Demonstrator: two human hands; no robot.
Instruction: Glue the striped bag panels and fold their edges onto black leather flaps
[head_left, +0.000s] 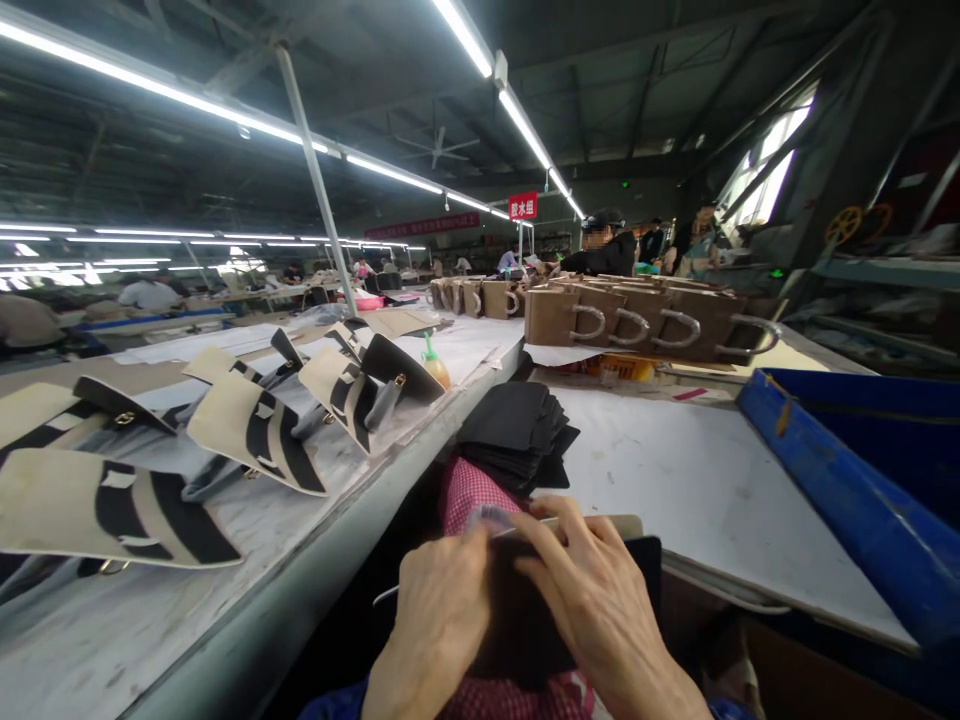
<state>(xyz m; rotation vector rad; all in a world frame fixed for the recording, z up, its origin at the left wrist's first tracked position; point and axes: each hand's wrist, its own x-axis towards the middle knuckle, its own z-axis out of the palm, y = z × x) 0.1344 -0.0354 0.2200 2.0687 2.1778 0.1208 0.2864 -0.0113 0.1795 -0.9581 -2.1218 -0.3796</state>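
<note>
Both hands work close together over a dark bag piece point(649, 570) in front of my body. My left hand point(442, 605) is closed at its top edge, the fingertips pinching near a blurred, pale, shiny part point(491, 517), perhaps a plastic-wrapped handle. Bent over the same piece, my right hand point(596, 590) presses its fingers on the upper edge, close to the left fingertips. A beige strip point(627, 524) shows behind the right hand. Just beyond lies a stack of black panels point(517, 430), partly over red checked cloth point(476, 488). My hands hide most of the held piece.
Cream-and-black bag parts point(255, 430) with metal clasps lie along the left table point(352, 490). A green-capped glue bottle point(433, 362) stands there. Brown bag bodies point(607, 320) with wrapped handles stand ahead. At right is a blue bin point(840, 480) beside a white-covered surface point(660, 450). People work farther back.
</note>
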